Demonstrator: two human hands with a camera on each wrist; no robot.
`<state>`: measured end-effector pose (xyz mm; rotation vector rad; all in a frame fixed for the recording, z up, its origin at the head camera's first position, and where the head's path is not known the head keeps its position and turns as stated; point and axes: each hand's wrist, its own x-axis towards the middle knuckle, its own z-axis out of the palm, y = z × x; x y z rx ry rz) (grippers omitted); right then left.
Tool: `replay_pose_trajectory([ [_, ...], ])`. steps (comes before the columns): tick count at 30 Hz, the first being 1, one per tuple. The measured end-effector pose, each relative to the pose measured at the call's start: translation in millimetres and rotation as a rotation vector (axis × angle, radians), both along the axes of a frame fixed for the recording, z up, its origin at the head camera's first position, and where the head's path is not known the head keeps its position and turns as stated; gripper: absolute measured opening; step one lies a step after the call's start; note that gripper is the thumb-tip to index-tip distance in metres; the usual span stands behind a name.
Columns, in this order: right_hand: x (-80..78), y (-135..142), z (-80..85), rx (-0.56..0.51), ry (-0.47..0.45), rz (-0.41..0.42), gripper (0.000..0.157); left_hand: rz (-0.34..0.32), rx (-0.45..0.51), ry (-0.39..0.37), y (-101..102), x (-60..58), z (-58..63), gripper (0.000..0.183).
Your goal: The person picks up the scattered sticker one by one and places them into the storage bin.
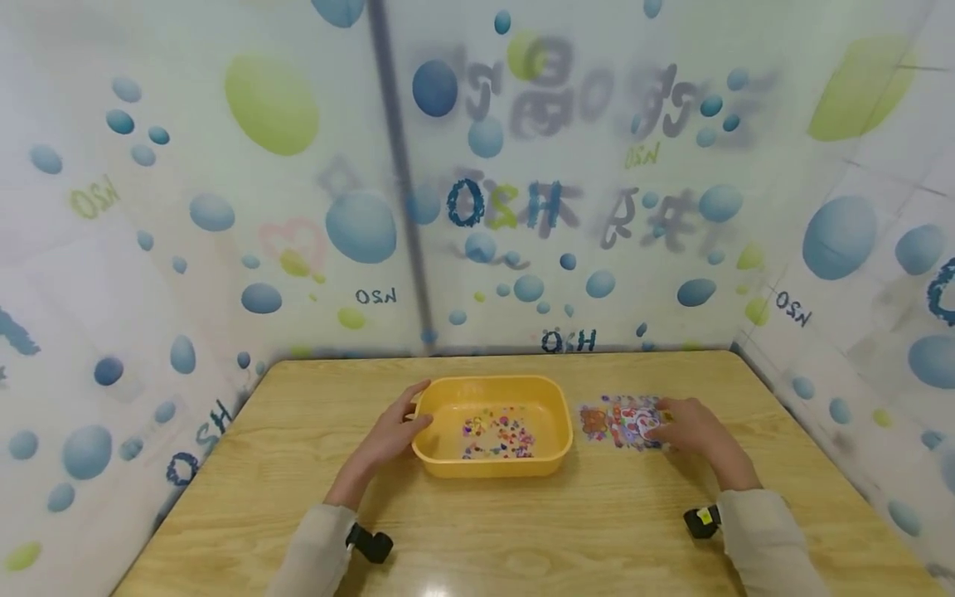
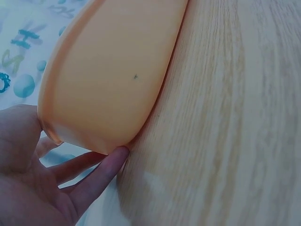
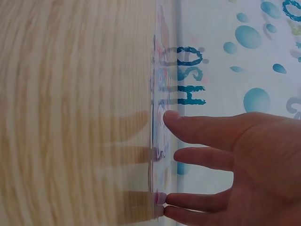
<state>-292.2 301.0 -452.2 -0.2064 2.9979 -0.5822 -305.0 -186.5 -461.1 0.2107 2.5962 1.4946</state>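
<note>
A yellow plastic tub (image 1: 492, 469) with rounded corners sits on the wooden table. Small multicoloured pieces (image 1: 498, 433) lie scattered over its floor. My left hand (image 1: 391, 431) grips the tub's left end, thumb at the rim; in the left wrist view its fingers (image 2: 101, 176) reach down the outer wall to the base. To the right of the tub lies a flat, clear-edged sheet (image 1: 619, 421) with colourful cartoon figures, a brown bear among them. My right hand (image 1: 694, 427) rests its fingertips on this sheet's right side, with the fingers (image 3: 202, 201) fairly straight and spread.
The wooden table (image 1: 477, 531) ends at the back against a wall covering (image 1: 477, 274) printed with blue and green drops. Side walls with the same print flank it. Each wrist wears a small black camera, the left one (image 1: 370, 543) and the right one (image 1: 701, 522).
</note>
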Motion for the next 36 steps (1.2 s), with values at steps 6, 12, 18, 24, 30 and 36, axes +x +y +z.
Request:
replay_pose_trajectory([
  [6, 2.1, -5.7, -2.3, 0.031, -0.021, -0.058, 0.062, -0.029, 0.028, 0.000, 2.7, 3.4, 4.4, 0.059],
  [12, 0.4, -6.1, -4.8, 0.062, 0.005, -0.062, 0.061, -0.026, 0.001, 0.003, -1.0, -0.4, -1.1, 0.059],
  [18, -0.9, -5.2, -3.2, 0.086, 0.027, -0.048, 0.054, -0.036, -0.012, 0.024, -3.4, -3.5, 0.9, 0.058],
  [24, -1.1, -5.2, -2.2, 0.103, 0.020, -0.050, 0.047, -0.040, -0.023, 0.014, -3.5, -1.7, 1.2, 0.059],
  [30, -0.8, -5.9, -1.5, 0.111, 0.005, -0.057, 0.046, -0.026, -0.036, 0.013, -3.3, -1.5, -1.3, 0.058],
  [36, 0.7, -7.2, 0.7, 0.115, -0.014, -0.069, 0.046, -0.031, -0.009, -0.006, -0.6, -1.4, -1.2, 0.059],
])
